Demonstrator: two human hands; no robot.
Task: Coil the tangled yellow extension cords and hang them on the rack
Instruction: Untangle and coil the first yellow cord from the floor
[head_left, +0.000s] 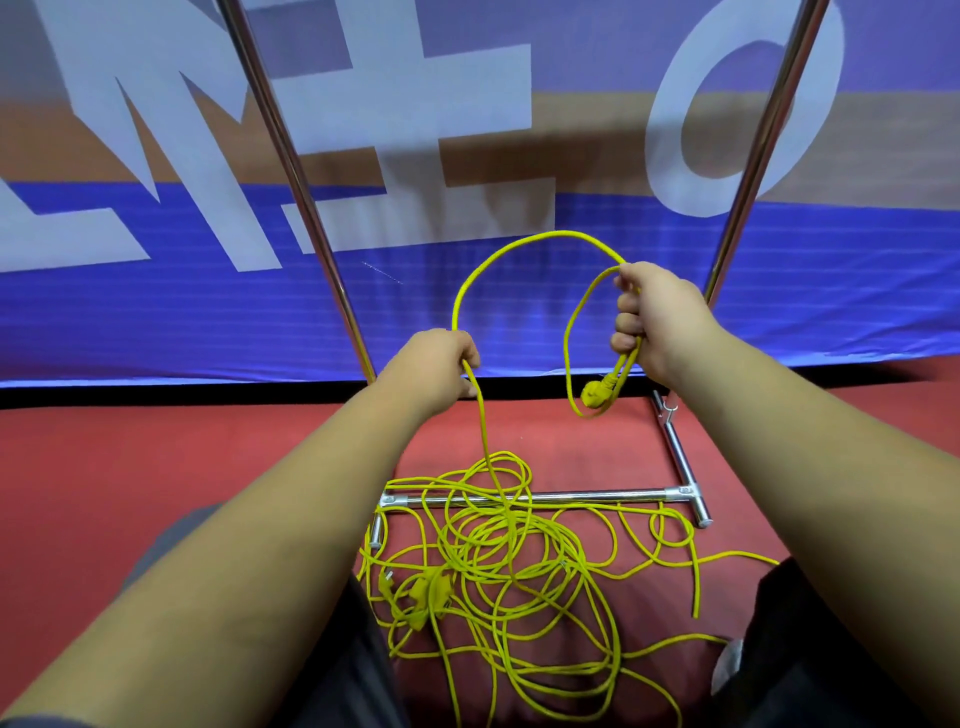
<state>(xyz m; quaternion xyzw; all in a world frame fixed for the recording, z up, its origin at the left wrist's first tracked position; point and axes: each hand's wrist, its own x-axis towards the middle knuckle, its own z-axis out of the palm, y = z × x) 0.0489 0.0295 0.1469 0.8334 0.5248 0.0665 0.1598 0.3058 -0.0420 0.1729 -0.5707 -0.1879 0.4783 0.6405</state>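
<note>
A tangled heap of yellow extension cord (498, 561) lies on the red floor over the rack's base bar. One strand rises from the heap into my left hand (436, 364), which pinches it. From there the cord arches up and over to my right hand (649, 317), which grips a small loop with the yellow plug (597, 392) dangling below it. Two more yellow plugs (421, 592) lie at the heap's left side. The chrome rack (561, 498) stands just ahead, with its two uprights to the left and right of my hands.
A blue banner with large white letters (260, 156) hangs behind the rack. The rack's right foot (680, 457) runs forward along the floor. My dark trouser legs (810, 665) frame the heap at the bottom left and right.
</note>
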